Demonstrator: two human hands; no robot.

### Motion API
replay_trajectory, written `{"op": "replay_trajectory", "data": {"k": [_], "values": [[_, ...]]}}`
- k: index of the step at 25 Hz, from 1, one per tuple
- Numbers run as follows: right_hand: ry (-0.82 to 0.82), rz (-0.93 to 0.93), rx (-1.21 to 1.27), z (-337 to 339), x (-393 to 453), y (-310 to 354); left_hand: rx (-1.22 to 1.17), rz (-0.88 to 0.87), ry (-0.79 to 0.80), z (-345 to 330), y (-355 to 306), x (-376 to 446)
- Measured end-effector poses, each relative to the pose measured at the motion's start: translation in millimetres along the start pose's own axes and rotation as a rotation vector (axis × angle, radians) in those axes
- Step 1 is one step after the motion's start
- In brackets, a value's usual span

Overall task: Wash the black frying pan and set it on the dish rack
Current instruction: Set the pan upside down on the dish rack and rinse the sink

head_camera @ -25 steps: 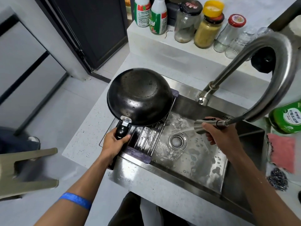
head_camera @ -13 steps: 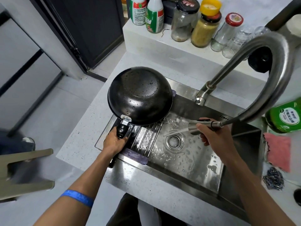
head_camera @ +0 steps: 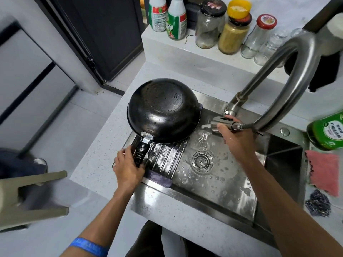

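Observation:
The black frying pan (head_camera: 163,110) lies upside down, wet with droplets, on the roll-up dish rack (head_camera: 167,160) across the left end of the steel sink (head_camera: 219,184). My left hand (head_camera: 128,168) grips the lower end of the pan's black handle (head_camera: 141,152). Over the back of the basin, my right hand (head_camera: 239,143) holds the pull-out spray head (head_camera: 219,125) of the faucet (head_camera: 278,71). Water runs from the head down toward the drain (head_camera: 202,160), just right of the pan's rim.
A green soap bottle (head_camera: 326,128), pink cloth (head_camera: 324,171) and steel scourer (head_camera: 318,203) lie right of the sink. Jars and bottles (head_camera: 233,32) line the raised shelf behind. A beige stool (head_camera: 33,197) stands at the left, off the counter edge.
My right hand has carried the spray head back toward the faucet base and closer to the pan. The pan has settled lower on the rack, and my left hand has slid down the handle.

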State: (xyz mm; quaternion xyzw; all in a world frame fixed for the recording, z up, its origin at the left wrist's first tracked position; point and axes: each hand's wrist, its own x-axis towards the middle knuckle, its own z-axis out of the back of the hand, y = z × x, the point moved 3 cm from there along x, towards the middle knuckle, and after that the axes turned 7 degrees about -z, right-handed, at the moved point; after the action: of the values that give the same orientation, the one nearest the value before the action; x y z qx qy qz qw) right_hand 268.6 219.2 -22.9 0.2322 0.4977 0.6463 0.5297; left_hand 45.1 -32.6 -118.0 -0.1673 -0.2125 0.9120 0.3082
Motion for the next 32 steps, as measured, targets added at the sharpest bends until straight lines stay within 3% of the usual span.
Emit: {"op": "replay_trajectory", "data": {"k": [2,4,5,6,8,10,15,19,24,32], "values": [[-0.059,0.022,0.004,1,0,1,0.088,-0.313,-0.116,0,-21,-29],[-0.086,0.026,0.001,7,-2,1,0.163,-0.662,0.117,-25,-44,-59],[-0.063,0.003,-0.014,7,-2,0,0.263,-0.746,0.28,-41,-46,-69],[-0.044,-0.02,-0.036,8,-3,-2,0.373,-0.757,0.404,-54,-44,-73],[-0.081,0.012,-0.155,16,0,-7,0.53,-0.696,0.501,-69,-32,-69],[-0.153,0.056,-0.258,35,4,-12,0.563,-0.639,0.503,-72,-26,-66],[-0.252,-0.074,-0.365,107,2,-48,0.551,-0.521,0.523,-76,-41,-69],[-0.216,-0.123,-0.565,154,11,-56,0.704,-0.577,0.508,-78,-64,-74],[-0.164,-0.194,-0.711,191,16,-58,0.59,-0.565,0.594,-74,-69,-75],[-0.063,-0.207,-0.809,205,9,-63,0.502,-0.567,0.607,-73,-65,-72]]}}
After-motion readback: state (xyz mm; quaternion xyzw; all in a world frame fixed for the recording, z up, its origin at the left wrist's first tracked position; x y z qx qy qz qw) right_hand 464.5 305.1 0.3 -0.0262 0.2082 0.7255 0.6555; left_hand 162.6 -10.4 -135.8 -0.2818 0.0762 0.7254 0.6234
